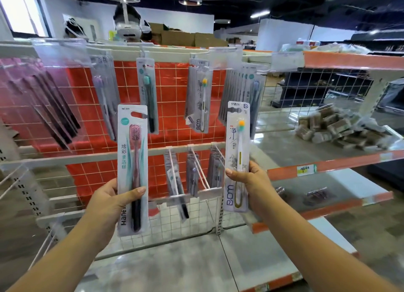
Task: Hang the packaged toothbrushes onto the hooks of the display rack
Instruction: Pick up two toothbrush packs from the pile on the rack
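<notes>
Hands hold one packaged toothbrush each, upright, in front of the display rack (153, 79). The left hand (109, 201) has its grip closed round the lower half of the pink-brush pack (132, 169), thumb across the front; the pack's top edge reaches up between the purple-brush pack (105, 94) and the teal-brush pack (147, 94) hanging on the upper row. The right hand (247, 180) pinches the white-brush pack (237, 156) at its lower middle, thumb on the left edge, fingers behind. This pack stands just right of a hanging bundle of matching packs (200, 94) and overlaps the bundle at the rack's right end (242, 99). Between the two held packs lies open room in front of the red grid. Lower hooks (197, 171) carry a few packs. The orange-edged shelf (328, 163) extends to the right.
</notes>
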### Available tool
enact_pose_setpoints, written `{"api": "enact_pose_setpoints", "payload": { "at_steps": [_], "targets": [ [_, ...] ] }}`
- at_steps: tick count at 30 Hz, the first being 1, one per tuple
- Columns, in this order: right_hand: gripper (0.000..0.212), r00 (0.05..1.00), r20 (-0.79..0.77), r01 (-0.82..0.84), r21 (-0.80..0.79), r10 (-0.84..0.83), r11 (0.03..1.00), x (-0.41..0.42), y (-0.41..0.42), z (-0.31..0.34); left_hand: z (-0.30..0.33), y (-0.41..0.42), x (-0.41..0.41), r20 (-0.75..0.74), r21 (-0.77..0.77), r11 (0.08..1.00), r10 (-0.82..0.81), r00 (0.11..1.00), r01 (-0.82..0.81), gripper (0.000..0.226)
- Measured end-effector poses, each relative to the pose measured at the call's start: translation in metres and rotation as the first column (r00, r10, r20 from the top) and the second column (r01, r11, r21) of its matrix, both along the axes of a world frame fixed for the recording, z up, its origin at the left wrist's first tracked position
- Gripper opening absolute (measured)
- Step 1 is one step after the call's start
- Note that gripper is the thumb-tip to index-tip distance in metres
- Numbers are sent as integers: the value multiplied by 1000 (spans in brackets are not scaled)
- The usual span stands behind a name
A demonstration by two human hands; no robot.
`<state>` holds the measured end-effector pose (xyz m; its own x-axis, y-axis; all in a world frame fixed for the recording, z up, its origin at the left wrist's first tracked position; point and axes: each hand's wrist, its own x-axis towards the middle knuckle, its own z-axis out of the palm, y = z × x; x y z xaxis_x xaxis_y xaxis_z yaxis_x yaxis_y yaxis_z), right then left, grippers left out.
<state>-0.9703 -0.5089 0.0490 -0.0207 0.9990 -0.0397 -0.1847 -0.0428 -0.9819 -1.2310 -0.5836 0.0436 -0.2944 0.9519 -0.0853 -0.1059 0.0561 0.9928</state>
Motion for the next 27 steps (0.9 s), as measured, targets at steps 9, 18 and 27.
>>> {"api": "enact_pose_setpoints", "payload": {
  "at_steps": [9, 18, 27],
  "targets": [
    [26, 997, 48, -62, 63, 59, 996, -25, 48, 24, 10, 33, -9, -11, -8, 1000, 17, 1000, -17, 35],
    [19, 1000, 0, 17, 122, -17, 992, -50, 96, 53, 8, 58, -31, -24, -4, 999, 41, 999, -41, 44],
    [24, 1000, -23, 11, 108, -9, 994, -43, 99, 45, 0, 76, -34, -28, -46, 999, 7, 1000, -8, 40]
  ]
}}
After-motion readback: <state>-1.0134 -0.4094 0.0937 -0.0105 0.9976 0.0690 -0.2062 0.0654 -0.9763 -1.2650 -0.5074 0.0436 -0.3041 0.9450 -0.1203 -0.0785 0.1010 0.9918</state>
